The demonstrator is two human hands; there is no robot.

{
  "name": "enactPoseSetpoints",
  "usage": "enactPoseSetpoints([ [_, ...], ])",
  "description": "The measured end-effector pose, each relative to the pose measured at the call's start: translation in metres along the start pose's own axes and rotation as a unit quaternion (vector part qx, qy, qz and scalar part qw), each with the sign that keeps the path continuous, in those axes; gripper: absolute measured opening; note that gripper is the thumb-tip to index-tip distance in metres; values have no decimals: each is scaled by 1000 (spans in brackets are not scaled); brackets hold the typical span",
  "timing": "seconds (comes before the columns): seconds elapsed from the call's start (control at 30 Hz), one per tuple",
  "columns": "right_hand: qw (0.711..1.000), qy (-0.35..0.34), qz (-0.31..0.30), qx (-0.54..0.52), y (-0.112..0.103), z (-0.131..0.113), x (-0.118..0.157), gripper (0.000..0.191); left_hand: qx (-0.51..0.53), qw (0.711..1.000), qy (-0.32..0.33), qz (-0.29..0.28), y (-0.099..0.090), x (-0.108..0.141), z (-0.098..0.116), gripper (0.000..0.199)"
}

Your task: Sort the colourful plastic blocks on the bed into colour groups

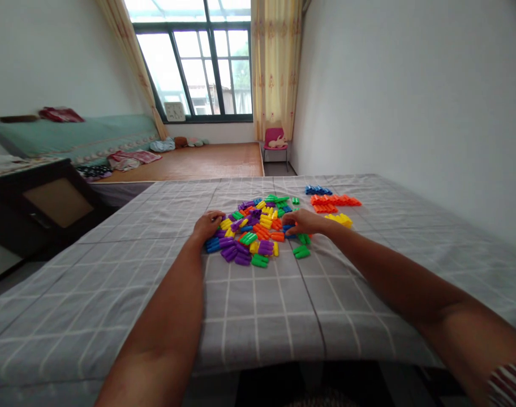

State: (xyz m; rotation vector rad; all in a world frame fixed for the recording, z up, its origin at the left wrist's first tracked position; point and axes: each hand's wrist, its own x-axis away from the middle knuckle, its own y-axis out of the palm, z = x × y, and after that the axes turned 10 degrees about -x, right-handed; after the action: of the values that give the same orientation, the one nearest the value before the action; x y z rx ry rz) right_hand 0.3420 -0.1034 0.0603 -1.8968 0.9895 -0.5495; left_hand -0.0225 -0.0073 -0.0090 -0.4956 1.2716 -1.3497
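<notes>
A pile of plastic pieces in purple, green, yellow, orange and blue lies on the grey checked cloth (pixel 266 316). My left hand (pixel 207 224) rests at the pile's left edge, beside purple pieces (pixel 229 253) and blue ones (pixel 213 245); its fingers are curled and too small to read. At the right side of the pile, my right hand (pixel 299 221) has thumb and fingers bent around a blue piece (pixel 289 230). Green pieces (pixel 301 251) lie just below it. Sorted groups of blue (pixel 318 190), orange (pixel 335 200) and yellow pieces (pixel 339 220) sit farther right.
Behind the table stands a wide bed platform (pixel 215 161) with crumpled cloths (pixel 130 159). A dark cabinet (pixel 50 203) is at the left. A pink chair (pixel 275 135) holding a soft toy stands near the curtain, and a white wall runs along the right.
</notes>
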Motion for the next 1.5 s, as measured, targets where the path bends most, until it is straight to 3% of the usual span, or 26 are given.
enactPoseSetpoints([
  [0.13, 997, 6, 75, -36, -4, 4, 2, 27, 5, 1000, -7, -5, -4, 1, 2, 31],
  [0.23, 977, 32, 176, -114, -24, 25, 10, 31, 8, 1000, -3, -6, -8, 2, 4, 32],
  [0.33, 922, 78, 314, -212, -54, 66, 29, 35, 10, 1000, 3, -9, -10, 3, 4, 33],
  [0.47, 814, 154, 484, -282, -84, 135, 71, 36, -3, 1000, -2, -10, -10, 1, 2, 35],
  [0.57, 752, 197, 540, -323, -85, 175, 105, 28, -8, 1000, -6, -14, -7, -1, -4, 36],
  [0.67, 724, 249, 550, -334, -73, 197, 128, 27, -8, 1000, -6, -15, -5, -2, -9, 38],
  [0.73, 727, 274, 543, -318, -69, 201, 132, 33, -6, 1000, -6, -13, -5, -3, -10, 38],
  [0.83, 742, 259, 548, -289, -76, 198, 121, 38, -5, 1000, -10, -12, -5, -2, -9, 37],
  [0.97, 798, 239, 506, -223, -100, 196, 85, 41, -9, 1000, -6, -11, -7, 0, -6, 37],
  [1.13, 834, 324, 442, -63, -118, 214, 38, 40, 1, 1000, -8, -7, -10, 3, -2, 37],
  [1.3, 858, 376, 350, 7, -116, 237, 5, 35, 16, 1000, -22, -14, -10, 4, -1, 37],
  [1.5, 872, 394, 288, 32, -108, 253, -15, 24, 19, 999, -25, -15, -10, 6, 0, 35],
])
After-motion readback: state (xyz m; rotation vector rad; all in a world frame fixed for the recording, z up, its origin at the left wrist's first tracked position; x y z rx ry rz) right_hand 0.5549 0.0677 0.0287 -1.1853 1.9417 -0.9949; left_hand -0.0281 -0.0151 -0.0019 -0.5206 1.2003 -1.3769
